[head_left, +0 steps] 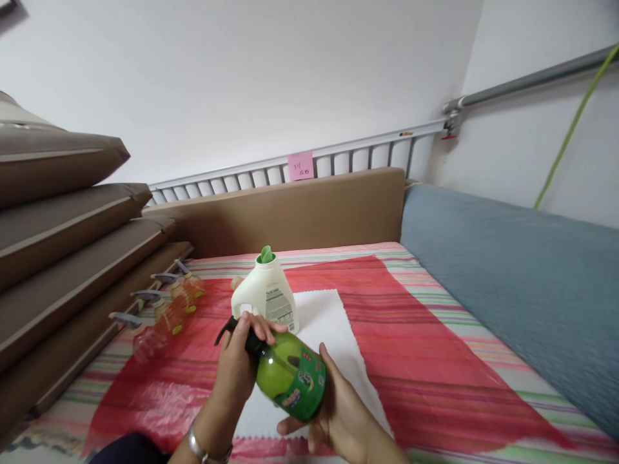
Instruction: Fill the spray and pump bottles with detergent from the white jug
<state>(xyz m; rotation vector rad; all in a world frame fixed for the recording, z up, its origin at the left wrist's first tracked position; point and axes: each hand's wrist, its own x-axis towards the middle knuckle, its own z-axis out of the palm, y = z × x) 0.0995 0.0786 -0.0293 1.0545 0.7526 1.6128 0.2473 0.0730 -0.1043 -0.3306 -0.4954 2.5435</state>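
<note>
A green pump bottle [293, 377] with a dark green label is tilted between my hands, its black pump pointing to the upper left. My left hand [242, 351] is closed around the black pump and the bottle's neck. Around the bottle's base, my right hand [333, 409] supports it from below and the right side. Just behind stands an upright white detergent jug [268, 293] with a green spout and no cap on it. Both lie over a white sheet [322, 309] with a scalloped edge.
Several clear spray bottles [167, 312] with grey triggers stand at the left on a red plastic sheet [401, 348]. Brown cushions [62, 251] are stacked at far left. A brown padded board [290, 216] stands behind, and a blue-grey padded panel [512, 277] lines the right.
</note>
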